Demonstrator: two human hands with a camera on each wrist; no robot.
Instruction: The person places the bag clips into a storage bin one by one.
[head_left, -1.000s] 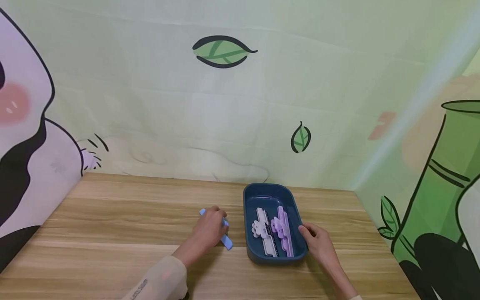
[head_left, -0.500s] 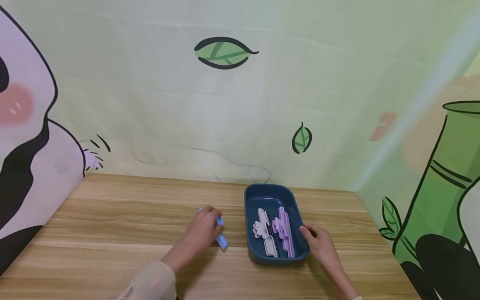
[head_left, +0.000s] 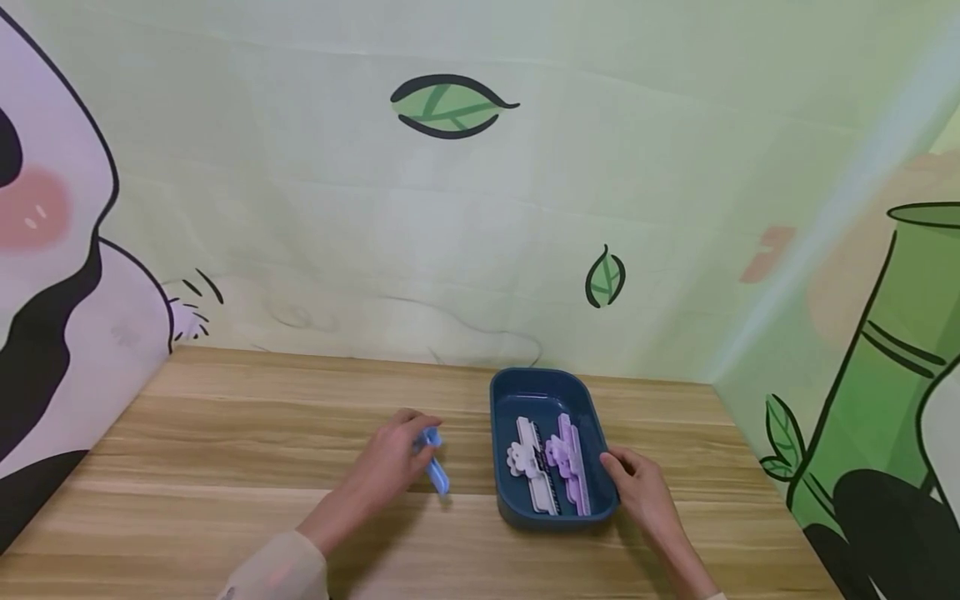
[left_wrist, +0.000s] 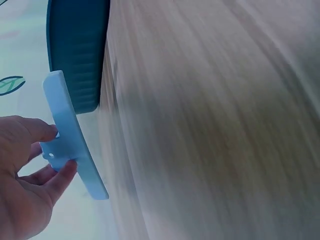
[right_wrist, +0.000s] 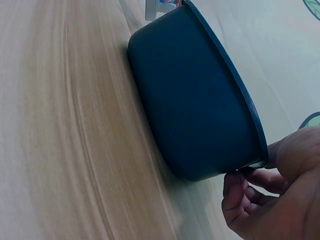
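A light blue clip (left_wrist: 75, 137) with a long flat bar is pinched between the thumb and fingers of my left hand (head_left: 390, 454), left of the container. In the left wrist view the bar is tilted, close over the table. My right hand (head_left: 641, 483) grips the right rim of a dark blue rounded container (head_left: 555, 522), thumb at the rim and fingers below it on the outside. Inside the container lie two more long clips side by side: a white one (head_left: 534, 471) with a flower-shaped grip and a purple one (head_left: 572, 467).
The wood-grain table (head_left: 247, 433) reaches back to a printed cloth wall (head_left: 337, 208) with leaves, a panda and bamboo. The container stands near the table's back edge. A small white object (right_wrist: 152, 9) shows at the top of the right wrist view.
My left hand has moved a little left with the blue clip, turning it so its side shows. The right hand stays at the container's rim.
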